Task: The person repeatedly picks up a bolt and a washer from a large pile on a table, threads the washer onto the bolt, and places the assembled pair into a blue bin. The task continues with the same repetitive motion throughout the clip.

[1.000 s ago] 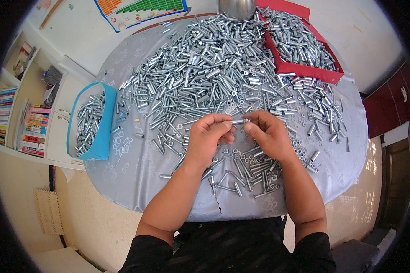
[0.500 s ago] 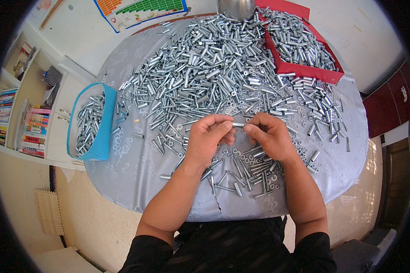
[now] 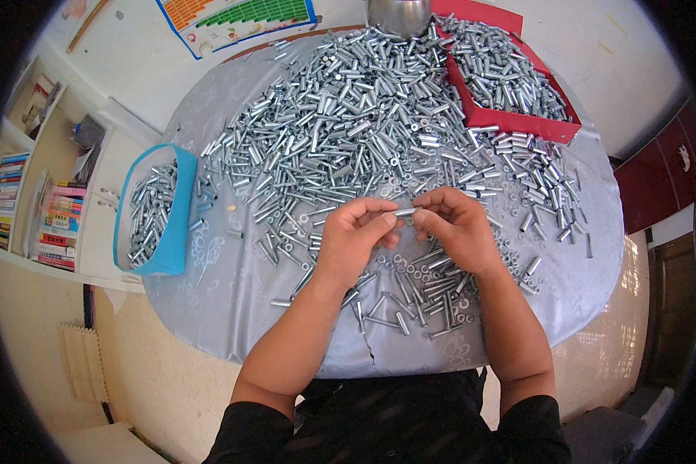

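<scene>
Between my two hands, a short silvery expansion bolt with a metal sleeve [image 3: 404, 212] is held level over the table. My left hand [image 3: 354, 236] pinches one end between thumb and index finger, its other fingers curled. The opposite end sits in the thumb-and-finger pinch of my right hand [image 3: 460, 233]. Fingertips hide both tips of the piece. Below the hands lie loose nuts and washers [image 3: 419, 271] and a cluster of bolts [image 3: 448, 298]. Behind them spreads a large heap of metal sleeves and bolts [image 3: 348, 108].
At the left edge of the cloth-covered round table [image 3: 232, 309] stands a blue bin [image 3: 179, 224] holding metal pieces. A red box [image 3: 518, 127] full of similar pieces sits at the far right, beside a metal pot [image 3: 398, 17]. Bookshelves [image 3: 23, 162] stand left of the table.
Both hands keep their pinch on the expansion bolt, with only slight finger shifts. The whole picture has moved a little; the piles look unchanged.
</scene>
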Demonstrator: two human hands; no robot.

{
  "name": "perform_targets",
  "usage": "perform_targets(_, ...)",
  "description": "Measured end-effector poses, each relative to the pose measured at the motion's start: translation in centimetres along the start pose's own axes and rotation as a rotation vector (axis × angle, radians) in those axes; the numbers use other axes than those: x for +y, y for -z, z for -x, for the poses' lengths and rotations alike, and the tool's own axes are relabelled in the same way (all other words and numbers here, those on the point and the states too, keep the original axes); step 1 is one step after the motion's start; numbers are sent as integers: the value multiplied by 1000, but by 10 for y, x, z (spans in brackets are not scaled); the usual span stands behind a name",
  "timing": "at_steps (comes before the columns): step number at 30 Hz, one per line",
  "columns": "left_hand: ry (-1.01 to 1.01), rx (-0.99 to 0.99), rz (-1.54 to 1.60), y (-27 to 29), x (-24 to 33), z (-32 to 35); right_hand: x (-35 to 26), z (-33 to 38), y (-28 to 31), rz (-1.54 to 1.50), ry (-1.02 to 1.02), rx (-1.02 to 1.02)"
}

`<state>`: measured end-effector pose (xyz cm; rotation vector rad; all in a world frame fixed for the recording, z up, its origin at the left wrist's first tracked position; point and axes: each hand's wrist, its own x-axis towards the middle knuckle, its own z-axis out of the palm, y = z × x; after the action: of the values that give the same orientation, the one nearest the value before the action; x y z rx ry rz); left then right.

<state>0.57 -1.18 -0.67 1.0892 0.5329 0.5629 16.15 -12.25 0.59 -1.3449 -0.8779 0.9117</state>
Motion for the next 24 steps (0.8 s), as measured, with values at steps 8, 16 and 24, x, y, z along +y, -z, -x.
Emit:
perform_targets(8,-46,141,-110,-3,0,1,-7,0,7,57,-148,-55)
perform_targets(16,-83,205,-19,4,2,-1,-3,-7,23,-152,42,13)
perform_targets(24,-108,200,-6,5,1,-2,3,-15,17,-249,213,172)
